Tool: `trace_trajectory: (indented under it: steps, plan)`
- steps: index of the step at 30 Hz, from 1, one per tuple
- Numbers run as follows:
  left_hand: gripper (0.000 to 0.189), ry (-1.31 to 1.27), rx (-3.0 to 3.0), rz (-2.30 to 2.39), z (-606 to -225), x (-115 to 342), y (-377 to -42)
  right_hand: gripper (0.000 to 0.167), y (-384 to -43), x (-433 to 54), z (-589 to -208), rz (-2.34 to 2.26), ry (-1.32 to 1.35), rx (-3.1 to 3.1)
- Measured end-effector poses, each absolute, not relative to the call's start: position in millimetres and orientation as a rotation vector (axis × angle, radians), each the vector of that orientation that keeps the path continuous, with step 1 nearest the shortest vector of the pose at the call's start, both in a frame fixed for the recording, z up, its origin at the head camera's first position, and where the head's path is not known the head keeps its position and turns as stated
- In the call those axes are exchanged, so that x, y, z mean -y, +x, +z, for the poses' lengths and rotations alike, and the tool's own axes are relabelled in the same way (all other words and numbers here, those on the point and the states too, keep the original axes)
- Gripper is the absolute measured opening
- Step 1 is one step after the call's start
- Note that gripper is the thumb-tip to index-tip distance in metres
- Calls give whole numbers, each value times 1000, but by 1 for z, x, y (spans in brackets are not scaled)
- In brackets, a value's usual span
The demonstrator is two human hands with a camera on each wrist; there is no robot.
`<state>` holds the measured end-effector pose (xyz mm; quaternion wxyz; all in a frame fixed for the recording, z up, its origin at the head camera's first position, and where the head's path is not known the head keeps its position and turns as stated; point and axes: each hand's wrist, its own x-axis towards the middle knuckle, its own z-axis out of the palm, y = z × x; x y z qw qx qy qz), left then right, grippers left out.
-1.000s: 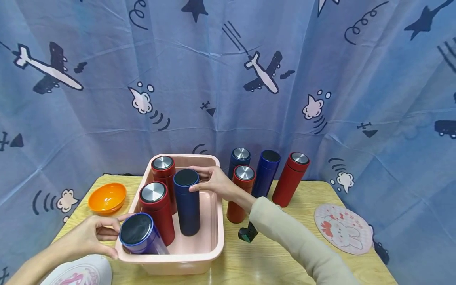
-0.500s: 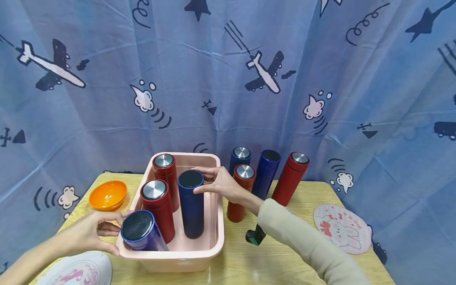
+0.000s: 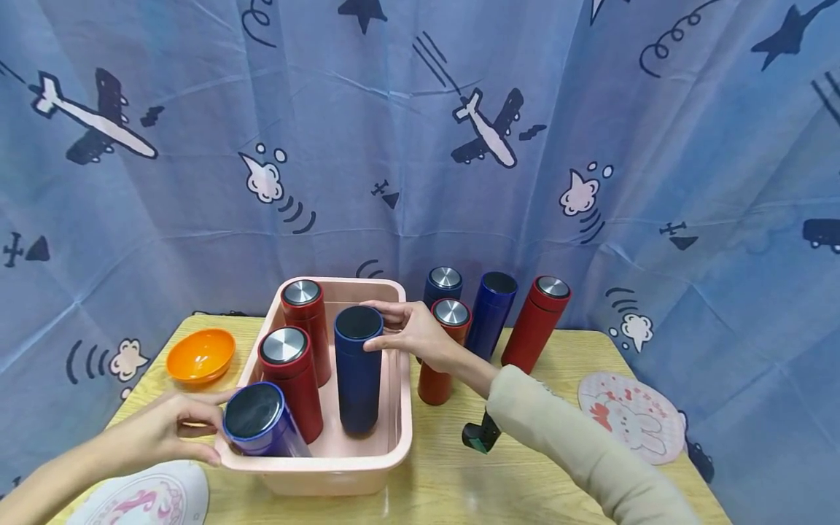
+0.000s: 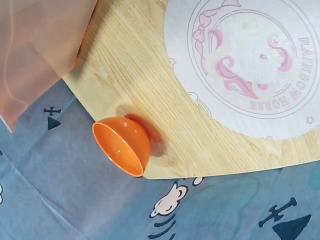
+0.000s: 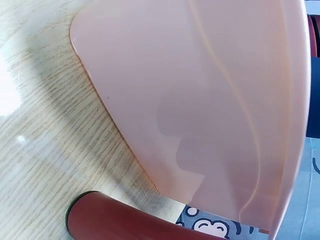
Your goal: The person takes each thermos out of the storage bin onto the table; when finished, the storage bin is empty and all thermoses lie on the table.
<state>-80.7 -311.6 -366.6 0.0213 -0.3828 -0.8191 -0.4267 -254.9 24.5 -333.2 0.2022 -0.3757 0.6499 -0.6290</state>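
Observation:
In the head view, my right hand [image 3: 416,337] holds a navy thermos [image 3: 359,386] near its black lid, thumb in front and fingers behind. The thermos is upright inside a pink bin [image 3: 387,462]. At the bin's near left corner, my left hand [image 3: 180,430] has its fingers and thumb around the side of a blue thermos [image 3: 256,415] with a black lid. The hand also touches or nearly touches the rim. A red thermos [image 3: 292,379] and another red thermos [image 3: 305,310] stand in the bin, both silver-lidded. The right wrist view shows the bin's wall [image 5: 150,75].
Right of the bin stand an orange-red thermos [image 3: 435,383], a dark blue thermos [image 3: 445,281], a blue thermos [image 3: 488,317] and a red thermos [image 3: 534,328]. An orange bowl [image 3: 200,357], a rabbit mat [image 3: 630,415] and a white round mat [image 4: 230,115] lie on the table [image 3: 472,481].
My right hand has shifted right with the navy thermos, away from the red ones. The left hand stays at the bin's near left corner; the view has tilted slightly.

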Motion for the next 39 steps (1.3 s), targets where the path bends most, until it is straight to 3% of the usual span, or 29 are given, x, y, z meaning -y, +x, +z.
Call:
trace_trajectory:
  steps: [10, 17, 25, 39]
  plan:
    - [34, -1192, 2497, -1163, -371, 309, -77, 57, -252, -29, -333, -1763, -1058, -1805]
    - [39, -1067, 2400, -1381, -377, 307, -70, 58, -251, -32, -330, -1784, -1056, -1782]
    - [40, -1103, 2401, -1364, -380, 310, -72, 59, -251, -38, -322, -1817, -1043, -1785]
    - [43, -1099, 2365, -1396, -379, 308, -73, 59, -248, -45, -291, -1831, -1034, -1880]
